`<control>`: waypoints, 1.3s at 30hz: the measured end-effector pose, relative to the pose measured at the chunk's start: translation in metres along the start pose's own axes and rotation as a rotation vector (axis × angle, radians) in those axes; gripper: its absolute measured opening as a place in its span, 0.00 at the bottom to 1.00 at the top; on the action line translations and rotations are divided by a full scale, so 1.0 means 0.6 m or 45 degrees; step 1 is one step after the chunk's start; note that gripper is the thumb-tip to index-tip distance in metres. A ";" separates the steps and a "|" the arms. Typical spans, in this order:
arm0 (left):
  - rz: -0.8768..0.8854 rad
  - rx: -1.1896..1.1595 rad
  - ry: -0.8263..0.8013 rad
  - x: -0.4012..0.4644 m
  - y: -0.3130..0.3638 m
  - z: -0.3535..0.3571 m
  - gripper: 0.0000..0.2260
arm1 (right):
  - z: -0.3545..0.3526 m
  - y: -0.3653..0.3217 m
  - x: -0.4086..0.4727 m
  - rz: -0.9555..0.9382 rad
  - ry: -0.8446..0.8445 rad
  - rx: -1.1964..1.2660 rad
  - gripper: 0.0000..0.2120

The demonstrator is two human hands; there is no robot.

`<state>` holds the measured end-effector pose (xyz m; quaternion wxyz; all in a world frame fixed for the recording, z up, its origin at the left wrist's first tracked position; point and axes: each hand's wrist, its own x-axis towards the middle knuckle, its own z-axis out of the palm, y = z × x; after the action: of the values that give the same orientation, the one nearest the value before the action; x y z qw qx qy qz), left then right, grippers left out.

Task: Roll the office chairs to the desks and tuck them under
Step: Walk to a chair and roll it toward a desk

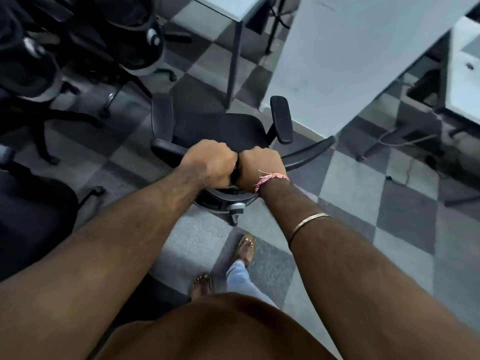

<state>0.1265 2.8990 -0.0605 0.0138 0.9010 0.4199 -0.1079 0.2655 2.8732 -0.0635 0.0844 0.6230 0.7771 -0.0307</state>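
Observation:
A black office chair (220, 131) with two armrests stands in front of me, its seat facing away. My left hand (210, 165) and my right hand (259, 166) grip the top edge of its backrest side by side, knuckles touching. A white desk (350, 53) slants across the upper right, its near corner just beyond the chair's right armrest. A second white desk (223, 6) stands behind it at the top centre.
Several black and grey office chairs (85, 42) crowd the upper left, and another dark seat (31, 219) sits at my left. A white cabinet (465, 74) and cables lie at the right. My feet (245, 249) stand on checkered carpet tiles.

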 end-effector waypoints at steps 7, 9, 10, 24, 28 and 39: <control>0.291 0.066 0.022 0.010 0.129 -0.007 0.09 | 0.037 0.062 -0.134 0.316 -0.026 0.014 0.12; 0.371 0.082 0.028 0.016 0.165 -0.011 0.08 | 0.044 0.080 -0.169 0.400 -0.046 0.018 0.12; 0.419 0.095 0.029 0.020 0.184 -0.013 0.08 | 0.049 0.089 -0.189 0.452 -0.049 0.024 0.13; 0.949 0.133 0.048 0.053 0.462 -0.037 0.05 | 0.088 0.202 -0.461 0.964 -0.106 0.113 0.12; 1.097 0.142 0.032 0.057 0.539 -0.046 0.06 | 0.100 0.242 -0.541 0.987 -0.139 0.158 0.17; 1.420 0.255 0.084 0.082 0.732 -0.056 0.06 | 0.152 0.320 -0.703 1.217 -0.175 0.067 0.21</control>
<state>0.4970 2.6561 -0.0669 -0.0299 0.9863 -0.1315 -0.0953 0.5493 2.4958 -0.0706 0.1243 0.9088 0.3952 -0.0493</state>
